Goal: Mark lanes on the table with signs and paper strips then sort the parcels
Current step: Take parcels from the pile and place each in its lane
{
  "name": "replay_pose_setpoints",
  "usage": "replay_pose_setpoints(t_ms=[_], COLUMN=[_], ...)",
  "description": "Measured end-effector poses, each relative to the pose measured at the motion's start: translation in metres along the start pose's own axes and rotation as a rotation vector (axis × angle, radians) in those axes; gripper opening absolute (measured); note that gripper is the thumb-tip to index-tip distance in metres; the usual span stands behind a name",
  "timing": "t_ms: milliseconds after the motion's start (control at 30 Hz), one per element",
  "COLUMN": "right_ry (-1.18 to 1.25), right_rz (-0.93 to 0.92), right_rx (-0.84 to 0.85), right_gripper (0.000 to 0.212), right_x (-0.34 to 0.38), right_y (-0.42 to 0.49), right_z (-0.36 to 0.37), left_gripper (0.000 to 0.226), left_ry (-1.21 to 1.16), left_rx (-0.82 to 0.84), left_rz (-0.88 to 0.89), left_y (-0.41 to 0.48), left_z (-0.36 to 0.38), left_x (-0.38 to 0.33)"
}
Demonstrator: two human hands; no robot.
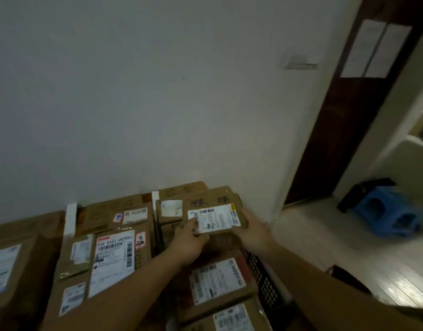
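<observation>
A small brown cardboard parcel (214,215) with a white shipping label is held over the right end of the table. My left hand (190,237) grips its near left corner, thumb on the label. My right hand (252,231) grips its right edge. Beneath and around it lie several other cardboard parcels, among them one with a large label (115,256) and one nearer me (216,280). Two white paper strips (70,219) (155,196) stand between the rows of parcels. Cardboard signs with handwriting (115,205) (182,189) lean against the wall.
A white wall rises right behind the table. A black perforated crate edge (260,275) shows at the table's right side. A dark wooden door (349,111) stands open to the right, with a blue plastic stool (391,211) on the pale floor beyond.
</observation>
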State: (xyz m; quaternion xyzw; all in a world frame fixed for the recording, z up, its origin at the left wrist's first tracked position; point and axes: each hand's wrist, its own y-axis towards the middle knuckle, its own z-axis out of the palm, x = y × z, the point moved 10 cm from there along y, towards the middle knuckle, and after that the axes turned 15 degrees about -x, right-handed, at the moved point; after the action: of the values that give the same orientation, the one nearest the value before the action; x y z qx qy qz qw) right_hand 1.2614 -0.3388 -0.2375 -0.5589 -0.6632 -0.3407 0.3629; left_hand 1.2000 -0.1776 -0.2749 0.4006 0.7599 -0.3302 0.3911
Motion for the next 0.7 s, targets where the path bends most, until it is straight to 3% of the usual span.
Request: replay_pose_setpoints(t_ms=[100,367,500,600,700], right_ry=[-0.030,-0.078,-0.159,-0.232,-0.258], right_rz=[-0.049,-0.072,-0.106,-0.173,-0.265], right_rx=[0.126,0.288,0.292,0.253,0.246], right_gripper=[0.042,0.045,0.046,0.051,0.056], right_x=[-0.011,-0.037,-0.035,-0.012,0.035], right_y=[0.033,0.064,0.069,0.077,0.076], right_z=[0.030,0.083,0.082,0.076,0.080], left_gripper=[0.065,0.074,0.078,0.072,0.058], left_ry=[0.057,0.351,0.559,0.583,0.618], left_rx=[-0.091,-0.209,-0.172,-0.215,-0.297], left_rz=[-0.081,-0.204,-0.115,0.053,0.092], left_y=[0.012,0.031,0.034,0.034,0.022], left_z=[-0.008,-0.018,-0.017,-0.034,-0.076], left_x=[0.008,0.031,0.021,-0.013,-0.038])
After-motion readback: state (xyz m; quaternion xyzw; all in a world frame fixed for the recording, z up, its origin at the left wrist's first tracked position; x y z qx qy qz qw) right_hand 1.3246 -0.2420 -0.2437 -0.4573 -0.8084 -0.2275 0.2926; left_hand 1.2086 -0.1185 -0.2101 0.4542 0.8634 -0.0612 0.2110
